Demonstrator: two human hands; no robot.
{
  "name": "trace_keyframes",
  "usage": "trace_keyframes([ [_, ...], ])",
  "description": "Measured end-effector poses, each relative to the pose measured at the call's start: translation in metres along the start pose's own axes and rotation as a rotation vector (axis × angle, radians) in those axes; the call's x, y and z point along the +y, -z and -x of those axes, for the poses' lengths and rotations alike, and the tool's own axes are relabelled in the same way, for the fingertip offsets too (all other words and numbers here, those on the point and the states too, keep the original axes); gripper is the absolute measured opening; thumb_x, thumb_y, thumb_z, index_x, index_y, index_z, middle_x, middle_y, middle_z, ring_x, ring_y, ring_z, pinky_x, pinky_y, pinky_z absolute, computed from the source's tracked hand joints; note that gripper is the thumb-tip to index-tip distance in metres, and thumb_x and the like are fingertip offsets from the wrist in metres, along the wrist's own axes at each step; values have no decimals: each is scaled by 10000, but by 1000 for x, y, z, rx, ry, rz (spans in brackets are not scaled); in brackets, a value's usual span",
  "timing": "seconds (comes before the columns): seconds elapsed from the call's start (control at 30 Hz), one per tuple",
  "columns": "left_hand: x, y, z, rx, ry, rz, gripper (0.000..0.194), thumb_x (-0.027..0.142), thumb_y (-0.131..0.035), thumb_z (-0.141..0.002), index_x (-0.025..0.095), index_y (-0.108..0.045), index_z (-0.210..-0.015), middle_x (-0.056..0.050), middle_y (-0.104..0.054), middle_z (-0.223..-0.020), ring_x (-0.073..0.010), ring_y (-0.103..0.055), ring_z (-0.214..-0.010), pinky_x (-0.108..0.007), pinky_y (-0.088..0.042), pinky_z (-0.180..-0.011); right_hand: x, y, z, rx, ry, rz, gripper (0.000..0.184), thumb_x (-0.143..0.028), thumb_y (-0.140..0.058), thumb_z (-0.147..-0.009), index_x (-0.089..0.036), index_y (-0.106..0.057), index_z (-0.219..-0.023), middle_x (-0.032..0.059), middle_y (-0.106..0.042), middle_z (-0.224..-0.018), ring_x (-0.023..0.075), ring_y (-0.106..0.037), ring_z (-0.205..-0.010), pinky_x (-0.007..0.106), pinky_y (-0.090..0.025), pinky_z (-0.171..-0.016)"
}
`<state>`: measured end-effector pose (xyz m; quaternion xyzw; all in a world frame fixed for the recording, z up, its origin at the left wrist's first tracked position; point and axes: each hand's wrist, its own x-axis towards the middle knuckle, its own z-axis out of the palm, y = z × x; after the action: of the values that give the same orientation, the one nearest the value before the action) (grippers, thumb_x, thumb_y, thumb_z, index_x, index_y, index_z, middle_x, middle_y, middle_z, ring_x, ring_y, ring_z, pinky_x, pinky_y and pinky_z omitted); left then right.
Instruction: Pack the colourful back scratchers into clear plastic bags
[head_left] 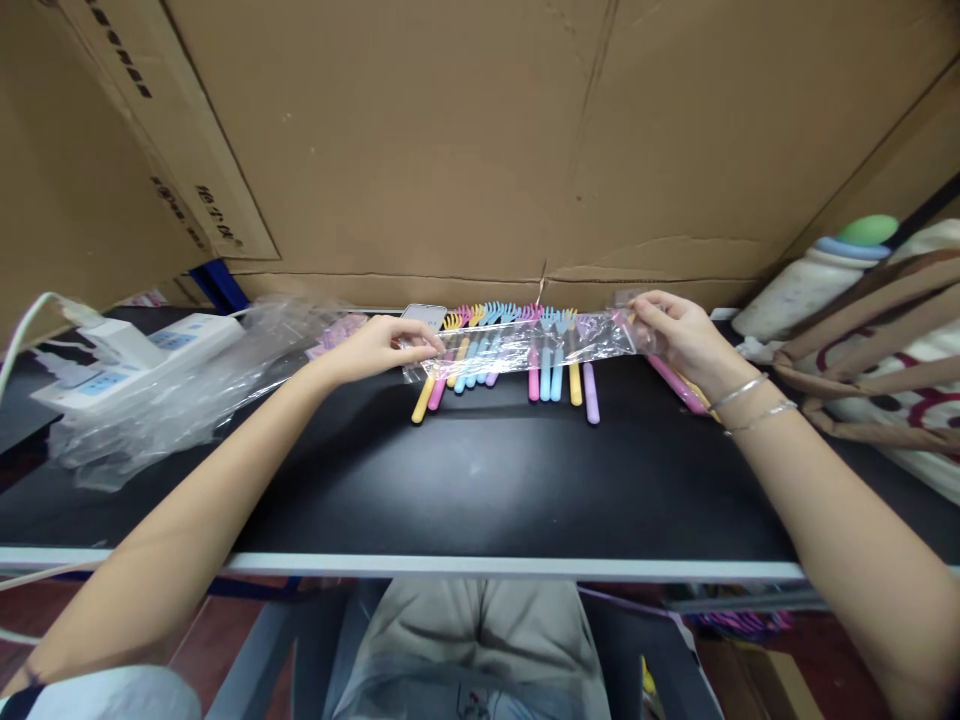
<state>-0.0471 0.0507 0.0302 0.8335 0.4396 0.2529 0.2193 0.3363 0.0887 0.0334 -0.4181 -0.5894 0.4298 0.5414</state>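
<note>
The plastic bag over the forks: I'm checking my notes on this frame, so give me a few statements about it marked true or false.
1. Both hands, left hand and right hand, hold the clear plastic bag by its ends. True.
2. The forks lie on a white table. False: the table is black.
3. The right wrist carries bracelets. True.
4. The forks are all one colour. False: yellow, pink, blue and purple.

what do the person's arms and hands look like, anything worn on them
Both forearms are bare, with no gloves on either hand. The right hand has two thin silver-coloured bangles around the wrist. The left hand shows no rings, watch or bracelet that can be made out. Near the left elbow, at the bottom corner of the view, a pale sleeve edge with a dark trim shows.
</note>
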Motion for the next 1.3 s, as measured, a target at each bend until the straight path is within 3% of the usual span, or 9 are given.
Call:
trace_keyframes([
  [0.37, -3, -2, -3, 298, 58, 216, 301, 417, -641, -752, 150, -641, -892, -34, -674, -814, -137, -634, -705, -230, -483, -668, 13, 1, -2, 7, -23, 35, 348, -415, -808, -599, -195, -616, -787, -37, -584, -609, 59, -510, -499, 178, -423, -460],
  [0.73, 5, -5, -1, 208, 102, 219, 305, 394, -625, -778, 177, -600, -991, 10, -623, -713, -115, -610, -673, -194, -485, -612, 24, 9, -9, 133, -13, 89, 283, -388, -762, -636, -210, -610, -794, -9, -624, -700, 105, -579, -588, 219, -462, -504],
  [0.9, 14, -13, -4, 132, 96, 299, 317, 380, -627, -761, 160, -598, -987, -5, -636, -777, -113, -617, -663, -209, -506, -617, 22, 2, -7, 135, 194, 414, 246, -406, -691, -694, -230, -641, -859, 41, -672, -912, 209, -626, -866, 365, -511, -747],
  [1.07, 21, -35, -3, 75, 68, 378, 290, 363, -607, -785, 149, -582, -979, -10, -643, -749, -99, -606, -551, -201, -500, -535, 10, -28, 12, -4, 501, 810, 204, -369, -596, -800, -233, -660, -938, 67, -672, -1054, 274, -552, -1073, 498, -372, -975],
  [1.2, 27, -50, 1, 59, 46, 355, 300, 401, -579, -812, 163, -590, -994, -13, -644, -755, -76, -550, -454, -175, -435, -413, 7, -60, 35, -252, 583, 857, 202, -334, -556, -851, -243, -643, -1010, 54, -665, -1095, 262, -521, -1091, 473, -372, -967],
  [1.3, 36, -55, 3, 110, 39, 253, 272, 402, -574, -815, 173, -616, -956, 5, -647, -720, -52, -499, -418, -162, -398, -409, 10, -75, 48, -346, 598, 889, 170, -307, -556, -862, -252, -634, -1002, 42, -684, -1015, 247, -542, -1021, 471, -353, -966],
])
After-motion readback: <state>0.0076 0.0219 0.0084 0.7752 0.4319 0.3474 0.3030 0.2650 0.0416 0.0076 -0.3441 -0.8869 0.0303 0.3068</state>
